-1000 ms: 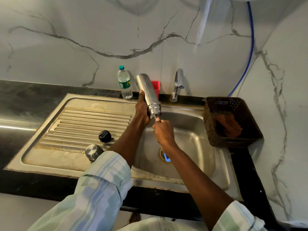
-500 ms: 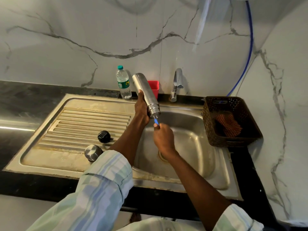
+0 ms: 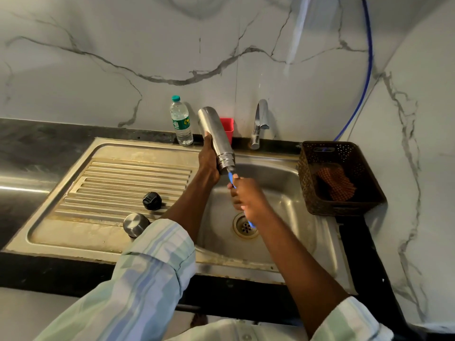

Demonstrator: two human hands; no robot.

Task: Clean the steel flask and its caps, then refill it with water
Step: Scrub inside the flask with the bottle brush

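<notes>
So the big steel sink (image 3: 172,244) fills the middle of the frame, and the job looks to be in its early part. The tap (image 3: 258,124) at the back, just right of the middle, shows no water coming out, and nothing shows the flask filled again, so the rinse and the refill look like they are left to do. The flask (image 3: 216,139) is up in the air over the bowl side of the sink, a bit above the middle of the frame. Its long side runs on a slant: the round bottom points up and to the upper left, toward the wall, and the open mouth points down and to the lower right, toward the drain (image 3: 245,226). The left hand (image 3: 209,163) is wrapped round the flask near its mouth end and holds it tight. The right hand (image 3: 247,196), just below, is closed round the blue handle of a brush (image 3: 231,179), and the brush goes up into the mouth, so I think the inside is being scrubbed now. The two caps lie apart on the ribbed draining part at the lower left: the steel cap (image 3: 135,225) near the front and the black cap (image 3: 152,201) a little behind it. I cannot tell if they are clean yet.
</notes>
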